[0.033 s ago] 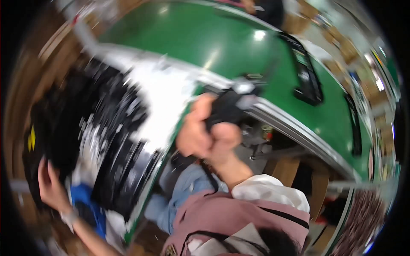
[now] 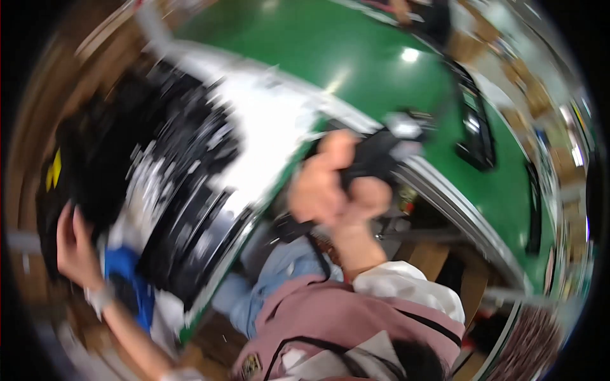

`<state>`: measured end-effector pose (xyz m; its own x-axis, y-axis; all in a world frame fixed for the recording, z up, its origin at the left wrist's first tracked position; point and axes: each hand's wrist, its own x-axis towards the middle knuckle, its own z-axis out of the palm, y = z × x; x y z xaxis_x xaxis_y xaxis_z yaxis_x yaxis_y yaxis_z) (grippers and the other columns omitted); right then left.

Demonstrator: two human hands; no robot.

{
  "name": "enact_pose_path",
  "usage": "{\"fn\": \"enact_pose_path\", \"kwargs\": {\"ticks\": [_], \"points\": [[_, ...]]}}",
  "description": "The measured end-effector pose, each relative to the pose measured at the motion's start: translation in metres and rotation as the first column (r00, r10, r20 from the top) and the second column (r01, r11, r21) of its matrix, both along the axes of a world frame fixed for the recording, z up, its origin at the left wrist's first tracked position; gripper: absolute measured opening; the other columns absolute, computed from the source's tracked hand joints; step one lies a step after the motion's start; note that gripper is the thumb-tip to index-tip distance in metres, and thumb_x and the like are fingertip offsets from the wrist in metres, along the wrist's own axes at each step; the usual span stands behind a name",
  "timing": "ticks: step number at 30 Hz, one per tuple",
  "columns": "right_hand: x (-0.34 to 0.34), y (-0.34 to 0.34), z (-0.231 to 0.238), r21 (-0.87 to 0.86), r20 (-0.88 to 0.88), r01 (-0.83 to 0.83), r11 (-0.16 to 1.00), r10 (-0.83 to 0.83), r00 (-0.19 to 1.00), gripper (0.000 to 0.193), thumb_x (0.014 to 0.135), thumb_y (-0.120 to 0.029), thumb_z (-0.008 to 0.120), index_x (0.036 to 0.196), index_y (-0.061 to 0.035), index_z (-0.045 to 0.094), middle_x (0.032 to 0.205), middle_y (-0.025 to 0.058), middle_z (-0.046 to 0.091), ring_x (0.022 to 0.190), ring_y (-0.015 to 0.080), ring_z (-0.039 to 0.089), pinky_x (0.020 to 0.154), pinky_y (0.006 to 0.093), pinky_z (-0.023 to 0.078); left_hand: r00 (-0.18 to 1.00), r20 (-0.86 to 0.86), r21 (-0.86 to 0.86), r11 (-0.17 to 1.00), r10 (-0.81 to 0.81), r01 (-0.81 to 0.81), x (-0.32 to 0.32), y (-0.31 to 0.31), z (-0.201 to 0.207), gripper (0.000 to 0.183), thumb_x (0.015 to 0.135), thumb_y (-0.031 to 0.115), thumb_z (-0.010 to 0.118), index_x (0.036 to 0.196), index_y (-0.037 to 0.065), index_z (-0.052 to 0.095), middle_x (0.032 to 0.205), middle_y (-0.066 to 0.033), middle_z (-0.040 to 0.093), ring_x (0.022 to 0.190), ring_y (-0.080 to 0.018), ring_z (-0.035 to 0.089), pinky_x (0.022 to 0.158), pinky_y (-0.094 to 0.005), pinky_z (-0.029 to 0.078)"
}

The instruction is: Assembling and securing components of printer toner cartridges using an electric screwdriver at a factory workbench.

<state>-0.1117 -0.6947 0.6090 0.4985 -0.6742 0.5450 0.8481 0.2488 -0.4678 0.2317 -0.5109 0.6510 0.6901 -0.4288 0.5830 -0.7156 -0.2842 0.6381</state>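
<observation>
My right hand [image 2: 337, 184] is closed round a black handheld thing [image 2: 375, 155] with a shiny silver part [image 2: 405, 125] at its far end. Blur hides its exact kind. It is held over the gap beside the green table's metal edge. At far left, my left hand [image 2: 77, 247] has its fingers stretched out and apart. Their tips touch or nearly touch a large black heap [image 2: 95, 159] with a yellow mark. Dark glossy strips or parts [image 2: 190, 241] lie to the right of that hand on the white surface [image 2: 267, 120].
A long green table [image 2: 318, 44] runs across the back, carrying a black frame-like part [image 2: 476, 127] and a thin black part [image 2: 532, 209] at right. Blue material [image 2: 124, 267] lies near my left wrist. A cardboard box [image 2: 419, 257] stands below the table edge. Another person's hand [image 2: 401, 11] shows at the far edge.
The whole view has shifted, so table and heap appear farther right and higher. My right hand still grips the black thing; the left stays beside the heap.
</observation>
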Motion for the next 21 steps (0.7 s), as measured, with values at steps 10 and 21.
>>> {"fn": "enact_pose_path", "kwargs": {"ticks": [10,21], "points": [[0.035,0.005,0.016,-0.405,0.145,-0.476,0.781,0.569,0.809,0.035,0.081,-0.016,0.073,0.098,-0.0045,0.045,0.057,0.0042,0.06,0.043,0.0136,0.058,0.044,0.0287,0.052,0.963,0.099,0.204,0.952,-0.252,0.229,-0.085,0.021,-0.021,0.007,0.078,0.008,0.07,0.079,0.004,0.064,0.058,-0.0046,0.06,0.046,-0.0128,0.057,0.045,-0.0236,0.043],[0.077,0.026,0.036,-0.479,-0.087,-0.686,0.548,0.748,0.658,0.038,0.076,-0.014,0.078,0.1,-0.0029,0.051,0.059,0.0094,0.059,0.046,0.0195,0.057,0.046,0.0325,0.05,0.856,0.148,0.547,0.762,-0.495,0.346,-0.106,0.019,-0.071,0.017,0.075,0.014,0.065,0.067,0.007,0.052,0.053,-0.0073,0.053,0.05,-0.0273,0.057,0.044,-0.0375,0.042]]}}
